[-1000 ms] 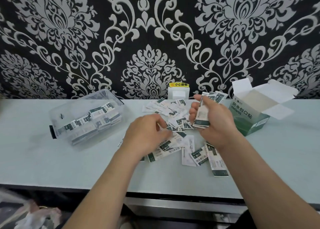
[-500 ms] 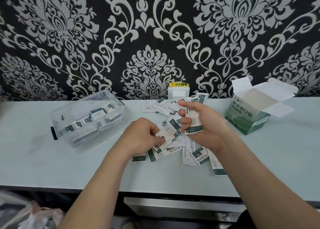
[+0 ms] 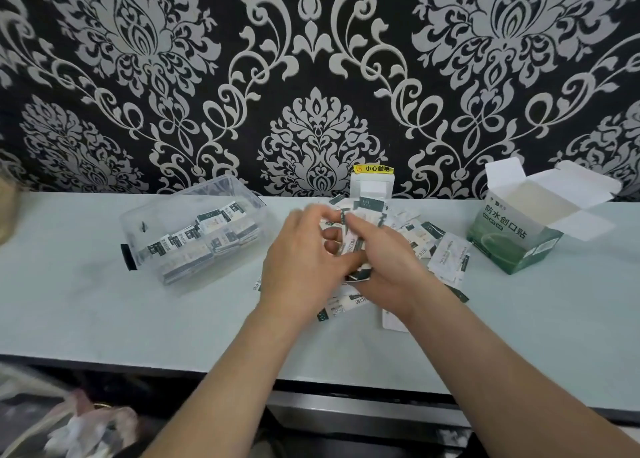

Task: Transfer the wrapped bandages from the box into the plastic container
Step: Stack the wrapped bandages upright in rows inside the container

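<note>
Bandages (image 3: 352,248) being gripped in stack between left hand (image 3: 304,260) and right hand (image 3: 391,270), fingers curling round, over pile (image 3: 446,256)

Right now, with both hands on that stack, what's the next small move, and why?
Probably carry the stack left into the container: the left hand and right hand both grip it, and the container is open and part filled.

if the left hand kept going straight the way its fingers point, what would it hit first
Most likely the stack of wrapped bandages that the right hand grips: the left hand points right and away, its fingertips right at that stack. Motion blur hides whether they touch.
</note>
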{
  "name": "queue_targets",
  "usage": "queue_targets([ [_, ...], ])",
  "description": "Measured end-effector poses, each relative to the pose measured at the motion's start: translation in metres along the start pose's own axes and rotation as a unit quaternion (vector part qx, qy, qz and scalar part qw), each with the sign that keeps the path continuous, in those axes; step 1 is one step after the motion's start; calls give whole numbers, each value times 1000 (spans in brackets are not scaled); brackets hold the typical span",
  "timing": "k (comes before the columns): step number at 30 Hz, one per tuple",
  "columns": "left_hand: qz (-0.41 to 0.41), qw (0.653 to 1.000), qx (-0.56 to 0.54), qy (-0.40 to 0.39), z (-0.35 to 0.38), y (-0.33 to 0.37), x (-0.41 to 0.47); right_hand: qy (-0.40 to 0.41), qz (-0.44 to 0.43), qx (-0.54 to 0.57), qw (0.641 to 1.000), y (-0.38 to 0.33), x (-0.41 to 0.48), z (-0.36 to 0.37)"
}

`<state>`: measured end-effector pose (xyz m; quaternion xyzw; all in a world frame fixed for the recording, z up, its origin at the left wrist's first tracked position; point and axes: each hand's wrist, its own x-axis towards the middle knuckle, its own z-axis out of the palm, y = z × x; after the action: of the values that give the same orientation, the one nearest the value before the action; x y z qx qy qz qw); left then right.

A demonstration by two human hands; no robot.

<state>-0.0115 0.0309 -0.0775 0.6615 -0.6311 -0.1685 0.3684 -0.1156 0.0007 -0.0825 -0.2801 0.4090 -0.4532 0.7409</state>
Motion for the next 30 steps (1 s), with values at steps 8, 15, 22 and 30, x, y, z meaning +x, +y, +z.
queue_targets([
  [8, 183, 960, 124, -174, -10, -8, -6, -104, -25, -206, 973, 7, -7, 0],
  [15, 131, 977, 112, -122, -14, -21, 1, -119, -26, -217, 968, 1, -2, 1],
  [22, 100, 975, -62, -189, -36, -16, 4, -162, 1, -205, 965, -13, -4, -7],
  [30, 11, 985, -155, -74, -52, -28, 11, -211, 25, -224, 951, -14, -8, -5],
])
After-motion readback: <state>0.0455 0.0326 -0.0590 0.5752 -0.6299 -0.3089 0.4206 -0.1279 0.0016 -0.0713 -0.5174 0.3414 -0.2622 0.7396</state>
